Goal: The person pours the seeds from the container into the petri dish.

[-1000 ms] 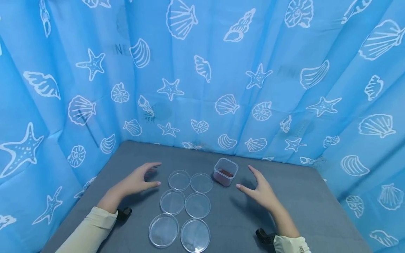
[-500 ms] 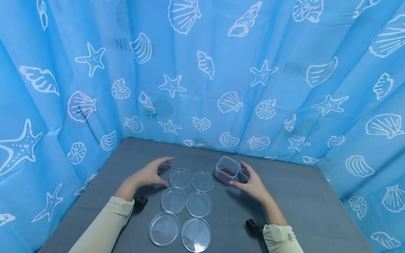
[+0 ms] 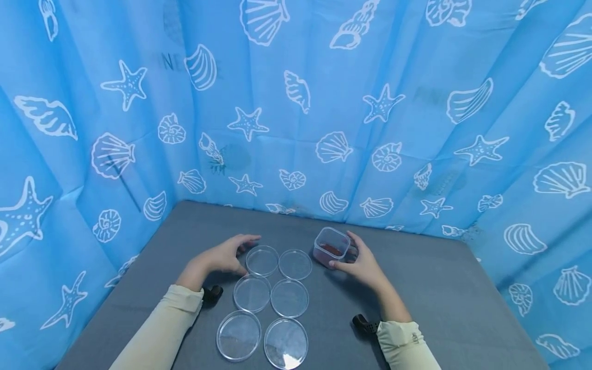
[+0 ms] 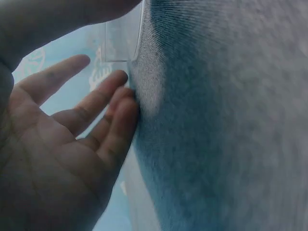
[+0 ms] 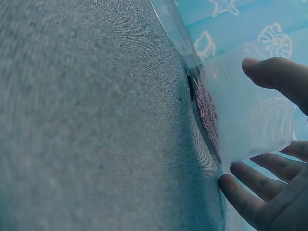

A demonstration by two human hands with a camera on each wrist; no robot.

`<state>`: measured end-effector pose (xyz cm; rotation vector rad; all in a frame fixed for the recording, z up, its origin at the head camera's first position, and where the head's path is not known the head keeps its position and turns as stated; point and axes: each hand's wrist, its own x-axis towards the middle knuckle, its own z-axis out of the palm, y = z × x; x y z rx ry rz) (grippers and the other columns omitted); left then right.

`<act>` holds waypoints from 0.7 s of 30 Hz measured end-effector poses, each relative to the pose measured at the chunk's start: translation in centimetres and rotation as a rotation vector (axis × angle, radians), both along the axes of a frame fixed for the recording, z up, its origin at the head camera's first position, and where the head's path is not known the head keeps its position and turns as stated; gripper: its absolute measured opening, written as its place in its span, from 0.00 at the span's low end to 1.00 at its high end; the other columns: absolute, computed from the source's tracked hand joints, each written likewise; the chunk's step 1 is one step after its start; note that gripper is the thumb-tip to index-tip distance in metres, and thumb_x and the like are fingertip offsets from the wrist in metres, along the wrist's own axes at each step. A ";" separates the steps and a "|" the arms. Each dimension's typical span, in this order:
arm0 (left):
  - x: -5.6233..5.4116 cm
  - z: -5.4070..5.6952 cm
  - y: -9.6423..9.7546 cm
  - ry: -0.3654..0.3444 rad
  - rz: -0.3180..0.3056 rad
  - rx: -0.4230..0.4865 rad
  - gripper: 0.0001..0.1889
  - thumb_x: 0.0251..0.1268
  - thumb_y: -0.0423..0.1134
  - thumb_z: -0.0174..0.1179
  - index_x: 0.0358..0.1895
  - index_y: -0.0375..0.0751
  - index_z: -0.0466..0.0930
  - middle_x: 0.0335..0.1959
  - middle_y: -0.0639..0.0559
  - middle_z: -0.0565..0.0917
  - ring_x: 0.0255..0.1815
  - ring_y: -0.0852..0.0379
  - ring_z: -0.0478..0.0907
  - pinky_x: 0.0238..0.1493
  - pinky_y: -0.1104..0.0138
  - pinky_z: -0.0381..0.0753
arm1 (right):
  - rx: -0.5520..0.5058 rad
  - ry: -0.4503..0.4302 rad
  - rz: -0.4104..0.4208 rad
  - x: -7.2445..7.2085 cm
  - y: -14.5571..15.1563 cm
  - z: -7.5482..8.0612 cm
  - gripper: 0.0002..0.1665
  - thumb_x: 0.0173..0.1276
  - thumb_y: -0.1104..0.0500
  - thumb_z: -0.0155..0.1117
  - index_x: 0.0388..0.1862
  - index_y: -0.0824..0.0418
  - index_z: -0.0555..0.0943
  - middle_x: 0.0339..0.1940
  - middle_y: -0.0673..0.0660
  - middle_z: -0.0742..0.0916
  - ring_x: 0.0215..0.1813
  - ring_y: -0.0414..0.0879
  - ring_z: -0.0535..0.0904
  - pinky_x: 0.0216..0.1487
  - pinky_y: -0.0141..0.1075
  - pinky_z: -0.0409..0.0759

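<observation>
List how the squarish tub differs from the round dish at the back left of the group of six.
The tub has four sides with rounded corners; the dish is circular. The tub is deep-walled, the dish shallow. The tub holds reddish-brown contents; the dish shows none. Both are see-through.
</observation>
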<state>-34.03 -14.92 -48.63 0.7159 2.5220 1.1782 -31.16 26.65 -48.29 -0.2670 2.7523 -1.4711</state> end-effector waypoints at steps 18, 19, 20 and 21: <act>-0.4 -0.2 0.6 -0.009 -0.086 0.014 0.50 0.55 0.27 0.78 0.83 0.38 0.62 0.79 0.37 0.69 0.72 0.34 0.73 0.72 0.41 0.79 | -0.006 0.028 -0.027 0.0 -0.5 -0.1 0.57 0.64 0.55 0.82 0.84 0.62 0.60 0.77 0.70 0.75 0.75 0.70 0.75 0.71 0.63 0.79; -0.4 -0.2 0.6 -0.015 -0.082 0.017 0.50 0.56 0.26 0.77 0.83 0.39 0.62 0.80 0.38 0.69 0.73 0.34 0.72 0.72 0.41 0.79 | -0.004 0.030 -0.024 0.0 -0.6 -0.1 0.57 0.64 0.54 0.82 0.84 0.62 0.60 0.76 0.71 0.75 0.74 0.71 0.75 0.70 0.63 0.80; -0.4 -0.2 0.6 -0.019 -0.077 0.018 0.50 0.56 0.26 0.77 0.83 0.39 0.62 0.80 0.38 0.69 0.74 0.34 0.72 0.73 0.41 0.78 | -0.004 0.030 -0.025 0.0 -0.6 -0.1 0.57 0.64 0.54 0.82 0.84 0.62 0.60 0.76 0.70 0.75 0.74 0.70 0.75 0.70 0.62 0.81; -0.4 -0.2 0.7 -0.017 -0.074 0.018 0.50 0.56 0.25 0.76 0.83 0.39 0.62 0.80 0.37 0.69 0.74 0.33 0.71 0.73 0.41 0.78 | -0.004 0.027 -0.028 -0.1 -0.6 -0.2 0.57 0.64 0.54 0.82 0.84 0.62 0.60 0.76 0.70 0.75 0.74 0.70 0.75 0.70 0.62 0.81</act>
